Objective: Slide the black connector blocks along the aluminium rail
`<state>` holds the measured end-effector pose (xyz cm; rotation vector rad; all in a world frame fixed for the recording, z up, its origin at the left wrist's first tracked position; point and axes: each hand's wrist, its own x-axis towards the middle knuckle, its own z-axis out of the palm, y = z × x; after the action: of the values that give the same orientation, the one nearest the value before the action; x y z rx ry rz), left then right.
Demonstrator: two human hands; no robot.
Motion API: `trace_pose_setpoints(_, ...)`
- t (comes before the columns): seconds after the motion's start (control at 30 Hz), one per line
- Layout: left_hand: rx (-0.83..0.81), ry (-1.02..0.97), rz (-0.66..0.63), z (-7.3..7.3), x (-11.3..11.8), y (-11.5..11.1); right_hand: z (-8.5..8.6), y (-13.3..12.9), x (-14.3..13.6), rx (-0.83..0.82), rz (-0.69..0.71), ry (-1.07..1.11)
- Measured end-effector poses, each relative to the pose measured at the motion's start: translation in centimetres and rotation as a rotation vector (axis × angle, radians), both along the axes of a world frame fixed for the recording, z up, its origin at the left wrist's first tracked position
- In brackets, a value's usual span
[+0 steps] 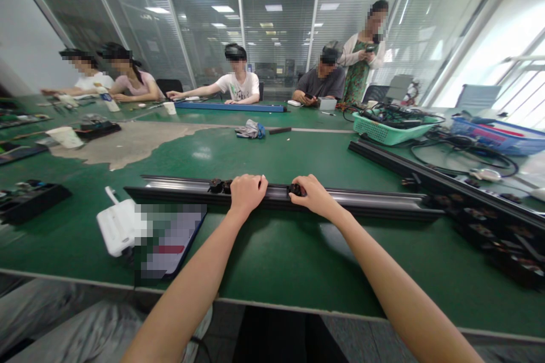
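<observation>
A long black rail point(370, 199) with a shiny grey channel lies crosswise on the green table in front of me. My left hand point(248, 193) is closed over the middle of the rail, its fingertips hidden on the far side. Just left of it, small black parts point(216, 185) sit in the channel. With thumb and fingers, my right hand point(314, 195) grips another small black part point(293, 189) in the channel, right of my left hand.
A white charger-like block point(117, 227) and a phone point(176, 241) lie near the front edge. More black rails point(395, 167) and parts are on the right, near a green basket point(374, 131) and a blue basket point(502, 135). Gloves point(251, 129) lie farther back; several people are across the table.
</observation>
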<state>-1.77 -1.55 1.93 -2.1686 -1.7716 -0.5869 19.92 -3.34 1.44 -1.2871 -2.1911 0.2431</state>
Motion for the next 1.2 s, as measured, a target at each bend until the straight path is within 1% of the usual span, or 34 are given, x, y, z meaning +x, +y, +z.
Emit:
trace_pose_setpoints(0.17, -0.001, 0.006, 0.018, 0.1, 0.1, -0.1, -0.2, -0.1, 0.0, 0.009, -0.023, 0.017)
trace_pose_setpoints(0.33, -0.005, 0.005, 0.030, 0.1, 0.2, 0.0, -0.5, -0.2, -0.5, 0.026, -0.078, 0.026)
trace_pose_setpoints(0.5, -0.017, 0.010, 0.033, 0.0, 0.2, 0.1, -0.9, -0.3, -0.8, 0.059, -0.137, -0.013)
trace_pose_setpoints(0.67, -0.005, 0.006, 0.027, 0.0, 0.2, 0.1, -0.8, -0.6, -1.2, 0.103, -0.199, -0.059)
trace_pose_setpoints(0.83, -0.023, 0.006, 0.033, 0.2, 0.3, 0.0, -0.6, -0.7, -1.5, 0.086, -0.209, -0.062)
trace_pose_setpoints(1.0, -0.041, 0.013, 0.045, 0.3, 0.3, -0.1, -0.2, -0.4, -1.5, 0.051, -0.178, -0.052)
trace_pose_setpoints(1.2, -0.044, 0.004, 0.038, 0.3, 0.2, -0.1, 0.1, -0.2, -1.4, 0.041, -0.173, -0.064)
